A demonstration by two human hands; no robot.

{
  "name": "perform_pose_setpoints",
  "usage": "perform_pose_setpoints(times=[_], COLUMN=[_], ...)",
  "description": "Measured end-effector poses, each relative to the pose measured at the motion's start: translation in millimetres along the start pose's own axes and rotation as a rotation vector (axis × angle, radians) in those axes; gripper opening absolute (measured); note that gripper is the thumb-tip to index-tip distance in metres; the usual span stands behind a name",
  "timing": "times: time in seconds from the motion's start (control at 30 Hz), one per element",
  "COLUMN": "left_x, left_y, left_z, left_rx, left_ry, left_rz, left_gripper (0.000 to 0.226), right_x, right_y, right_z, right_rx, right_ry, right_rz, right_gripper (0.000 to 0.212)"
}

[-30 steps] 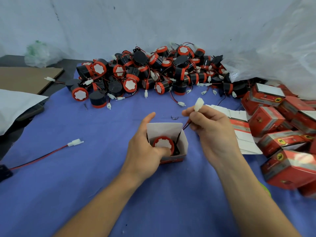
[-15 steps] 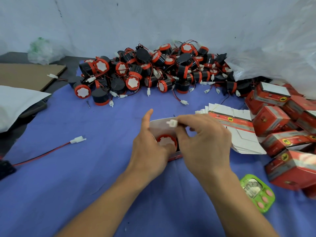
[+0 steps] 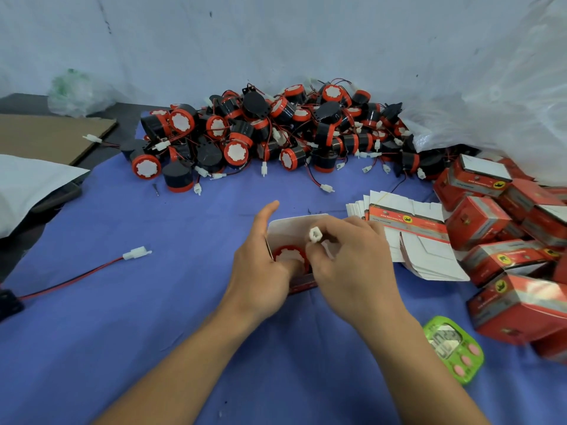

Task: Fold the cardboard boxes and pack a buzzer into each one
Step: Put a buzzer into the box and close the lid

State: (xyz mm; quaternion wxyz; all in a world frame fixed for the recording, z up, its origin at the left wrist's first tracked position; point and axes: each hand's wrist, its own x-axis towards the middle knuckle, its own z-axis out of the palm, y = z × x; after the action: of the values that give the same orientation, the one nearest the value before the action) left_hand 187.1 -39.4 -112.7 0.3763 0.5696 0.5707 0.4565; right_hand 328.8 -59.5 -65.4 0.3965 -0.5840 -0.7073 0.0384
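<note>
The box (image 3: 291, 228) is gripped by the left hand (image 3: 260, 277), with a buzzer (image 3: 288, 256) seated inside. The connector (image 3: 314, 234) is pinched above it by the right hand (image 3: 356, 265).

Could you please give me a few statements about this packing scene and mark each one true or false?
1. The right hand pinches a white connector above the open box. True.
2. The open box is empty. False: a red-faced buzzer sits inside it.
3. The left hand holds the open box. True.
4. The green timer lies to the left of the left forearm. False: it lies on the blue cloth to the right of the right forearm.
5. The folded red boxes are piled at the right side of the cloth. True.
</note>
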Motion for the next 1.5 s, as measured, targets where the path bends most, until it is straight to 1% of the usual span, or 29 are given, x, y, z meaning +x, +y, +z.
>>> perform_pose_setpoints(times=[0.07,0.17,0.23,0.37,0.43,0.5,0.57,0.67,0.77,0.9,1.03,1.1,1.17,1.23,1.3,1.37,1.43,1.5], left_x=[2.5,2.8,2.7,1.6,1.4,1.0,1.1,-0.2,-1.5,-4.0,-4.3,-4.5,-4.6,-3.8,-3.0,-2.9,-3.5,-3.9], left_y=[-0.7,-0.6,-0.1,1.7,2.2,3.8,4.3,6.4,8.0,9.1,8.3,7.8,7.6,7.3,7.7,7.6,7.7,7.9], left_z=[-1.8,-4.7,-5.9,-6.1,-6.0,-6.1,-6.5,-6.8,-7.8,-6.5,-6.4,-5.9,-6.1,-6.3,-6.0,-5.9,-6.3,-6.2], left_rx=[-0.006,-0.012,-0.009,-0.004,0.003,0.0,-0.013,-0.031,-0.026,-0.008,-0.001,0.015,0.016,0.014,0.019,0.01,0.005,-0.001], left_ry=[0.017,-0.001,-0.009,-0.018,-0.018,-0.018,-0.026,-0.038,-0.046,-0.094,-0.086,-0.086,-0.087,-0.088,-0.085,-0.085,-0.092,-0.1], left_rz=[-0.005,-0.007,-0.003,-0.013,-0.011,-0.01,-0.012,-0.011,0.0,0.016,0.045,0.052,0.055,0.059,0.066,0.07,0.071,0.069], left_gripper=[0.082,0.077,0.073,0.069,0.068,0.065,0.064,0.067,0.066,0.062,0.061,0.061,0.062,0.062,0.062,0.061,0.06,0.06], right_x=[0.6,1.5,4.2,6.2,6.3,7.5,7.1,1.0,1.7,5.8,7.5,7.5,5.8,3.3,3.6,5.4,6.7,6.5], right_y=[3.2,1.4,2.7,8.1,6.6,6.2,7.7,7.9,5.5,1.2,-3.3,-7.5,-8.7,-5.3,1.1,1.7,-0.4,1.8], right_z=[-4.0,-11.8,-16.7,-17.0,-13.9,-12.9,-12.7,-12.5,-8.8,1.3,4.3,4.2,4.4,3.5,2.9,2.8,2.6,2.6], right_rx=[-0.082,-0.152,-0.158,-0.251,-0.263,-0.243,-0.214,-0.173,-0.148,-0.292,-0.465,-0.577,-0.644,-0.643,-0.639,-0.685,-0.717,-0.725], right_ry=[-0.027,-0.089,-0.19,-0.449,-0.522,-0.559,-0.562,-0.554,-0.477,-0.361,-0.323,-0.242,-0.148,-0.104,-0.111,-0.207,-0.302,-0.353], right_rz=[-0.023,-0.046,-0.02,0.054,0.064,0.079,0.084,0.094,0.159,0.18,0.219,0.228,0.139,0.015,-0.07,-0.103,-0.132,-0.153], right_gripper=[0.014,0.016,0.018,0.021,0.019,0.017,0.015,0.026,0.03,0.016,0.015,0.01,0.004,0.012,0.015,0.017,0.027,0.031])
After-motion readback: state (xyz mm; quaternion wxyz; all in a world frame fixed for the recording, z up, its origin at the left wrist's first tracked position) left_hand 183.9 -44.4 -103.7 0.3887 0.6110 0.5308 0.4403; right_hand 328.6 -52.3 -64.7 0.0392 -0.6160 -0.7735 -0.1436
